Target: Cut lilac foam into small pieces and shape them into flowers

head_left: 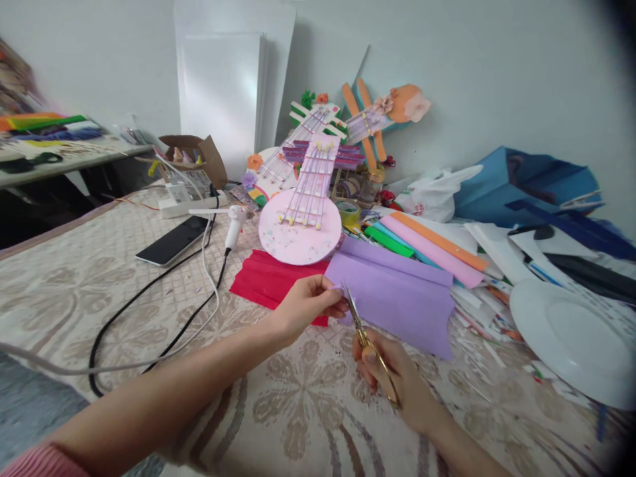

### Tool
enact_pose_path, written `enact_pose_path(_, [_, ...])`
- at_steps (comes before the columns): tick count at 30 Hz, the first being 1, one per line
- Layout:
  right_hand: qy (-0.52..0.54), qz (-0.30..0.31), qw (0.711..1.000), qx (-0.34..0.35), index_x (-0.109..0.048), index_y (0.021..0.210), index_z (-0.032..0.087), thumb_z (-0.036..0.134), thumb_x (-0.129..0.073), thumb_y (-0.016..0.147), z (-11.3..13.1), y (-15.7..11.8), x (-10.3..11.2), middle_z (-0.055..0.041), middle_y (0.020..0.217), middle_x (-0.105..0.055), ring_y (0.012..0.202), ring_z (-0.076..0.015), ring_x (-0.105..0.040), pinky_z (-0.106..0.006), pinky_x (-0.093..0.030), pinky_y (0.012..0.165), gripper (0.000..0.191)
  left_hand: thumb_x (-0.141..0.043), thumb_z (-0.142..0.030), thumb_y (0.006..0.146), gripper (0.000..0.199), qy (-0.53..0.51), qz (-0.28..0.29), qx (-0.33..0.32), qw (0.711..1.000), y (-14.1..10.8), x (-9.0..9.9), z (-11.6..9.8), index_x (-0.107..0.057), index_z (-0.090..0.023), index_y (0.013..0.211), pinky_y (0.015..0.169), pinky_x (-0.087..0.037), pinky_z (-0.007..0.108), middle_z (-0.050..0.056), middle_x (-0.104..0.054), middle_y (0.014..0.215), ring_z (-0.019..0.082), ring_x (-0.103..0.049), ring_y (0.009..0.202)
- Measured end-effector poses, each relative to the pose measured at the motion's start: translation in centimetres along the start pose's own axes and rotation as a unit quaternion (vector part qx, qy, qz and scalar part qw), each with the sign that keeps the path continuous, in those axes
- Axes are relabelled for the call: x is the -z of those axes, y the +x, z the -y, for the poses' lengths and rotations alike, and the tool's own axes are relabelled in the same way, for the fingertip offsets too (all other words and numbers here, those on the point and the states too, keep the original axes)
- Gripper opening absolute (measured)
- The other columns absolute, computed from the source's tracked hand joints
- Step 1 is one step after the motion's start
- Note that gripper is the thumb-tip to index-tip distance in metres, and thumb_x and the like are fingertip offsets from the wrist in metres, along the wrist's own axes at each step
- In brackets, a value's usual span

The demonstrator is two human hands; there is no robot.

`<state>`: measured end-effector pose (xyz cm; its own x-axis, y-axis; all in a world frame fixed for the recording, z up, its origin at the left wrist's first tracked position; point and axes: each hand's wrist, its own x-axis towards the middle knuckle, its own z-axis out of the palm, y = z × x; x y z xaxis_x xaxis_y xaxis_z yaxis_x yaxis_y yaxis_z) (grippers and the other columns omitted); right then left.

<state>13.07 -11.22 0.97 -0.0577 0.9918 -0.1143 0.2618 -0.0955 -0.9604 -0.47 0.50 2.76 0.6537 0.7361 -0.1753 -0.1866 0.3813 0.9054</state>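
Note:
My left hand (309, 306) is closed, pinching a small piece of purple paper (336, 289) between thumb and fingers. Gold-handled scissors (365, 339) are in my right hand (392, 371), their blades pointing up and left at the small piece. Behind both hands a large purple crepe sheet (397, 298) lies flat, overlapping a red crepe sheet (268, 281) on its left. A pink round paper instrument with strings (299, 232) rests at the back edge of these sheets.
A white glue gun (234, 228), a phone (173, 242) and looping cables lie on the left. Rolled coloured papers (432, 248), paper scraps and a white plate (571, 338) are on the right. More paper instruments (387, 109) and a blue bag (521, 185) stand against the wall.

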Motion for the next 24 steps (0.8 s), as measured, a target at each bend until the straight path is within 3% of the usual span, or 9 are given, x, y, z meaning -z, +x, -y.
enact_pose_path(24, [-0.015,-0.015,1.0,-0.017,-0.038,0.068,0.021,0.063,-0.036,0.08,-0.48,0.24,-0.15,0.0074,0.049,-0.032,0.044,-0.0089,-0.03,-0.021,-0.027,0.042,0.044,-0.063,-0.021,0.073,0.018,0.002,-0.01,-0.005,1.0,0.15,-0.1,0.11,-0.048,-0.012,0.068,0.066,-0.049,0.025,0.003,-0.063,0.064,0.01,-0.06,0.059])
